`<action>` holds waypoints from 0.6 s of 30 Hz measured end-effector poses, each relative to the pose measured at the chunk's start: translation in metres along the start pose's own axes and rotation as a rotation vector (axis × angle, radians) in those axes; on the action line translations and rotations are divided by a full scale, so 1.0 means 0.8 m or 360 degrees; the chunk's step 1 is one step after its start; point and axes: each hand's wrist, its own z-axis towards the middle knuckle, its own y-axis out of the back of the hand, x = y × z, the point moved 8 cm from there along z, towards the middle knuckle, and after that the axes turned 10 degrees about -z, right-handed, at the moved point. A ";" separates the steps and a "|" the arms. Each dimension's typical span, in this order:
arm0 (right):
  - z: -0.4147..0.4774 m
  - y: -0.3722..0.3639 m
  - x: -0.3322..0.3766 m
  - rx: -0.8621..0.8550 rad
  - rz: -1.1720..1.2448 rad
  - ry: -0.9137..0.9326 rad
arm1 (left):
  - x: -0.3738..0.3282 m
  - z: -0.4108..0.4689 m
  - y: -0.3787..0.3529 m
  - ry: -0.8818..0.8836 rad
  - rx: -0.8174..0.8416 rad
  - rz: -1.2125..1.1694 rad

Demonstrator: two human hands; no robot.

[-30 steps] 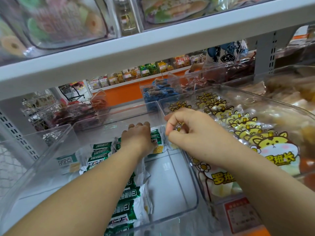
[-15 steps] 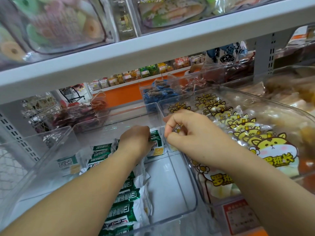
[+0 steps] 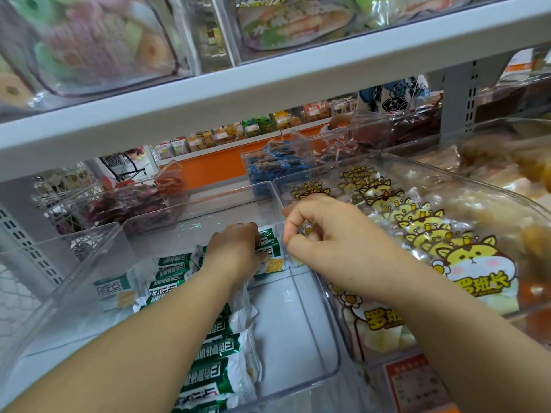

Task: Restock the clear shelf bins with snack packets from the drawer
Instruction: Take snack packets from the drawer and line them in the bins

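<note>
Both hands were found together at the far end of the clear bin [image 3: 326, 338]. The left hand [image 3: 235, 248] lay over the rearmost green packets [image 3: 269, 251], its fingers curled down across their top edge in a grip. The right hand [image 3: 325, 236] sat just beside it, above the bin's right wall, with fingers curled and thumb drawn towards the forefinger. Whether it pinched a packet edge could not be told.

More green packets ran in an overlapping line down the left side of the bin towards its front. The floor on the right side showed bare. The drawer was not in view.

Judged step: setting and squaring a batch at the back of the bin, with the restock part done.

The next move would call for letting go without tipping the upright packets. The arms would then have to be drawn back low, clear of the shelf [image 3: 268, 93] overhead, before more stock was fetched to fill the right side.

To the right stood a full neighbouring bin [image 3: 447, 177] of yellow cartoon packets [image 3: 474, 260]. Behind were bins of blue packets [image 3: 277, 169] and dark red packets [image 3: 128, 204]. Above the shelf were bins of ring sweets [image 3: 89, 46].
</note>
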 end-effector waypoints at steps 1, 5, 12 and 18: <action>0.000 -0.001 0.000 0.0002 0.0002 0.0003 | 0.000 -0.001 0.002 0.0013 -0.0003 -0.0016; 0.002 0.000 0.000 -0.0020 -0.0021 0.0012 | 0.002 0.004 0.003 0.0151 0.0063 0.0180; -0.004 0.008 0.011 -0.0082 -0.0217 0.0080 | -0.011 -0.006 0.020 0.0188 0.0199 0.0447; -0.032 0.023 0.049 -0.0414 -0.0929 0.0225 | -0.042 -0.103 0.080 0.0027 -0.0142 -0.0046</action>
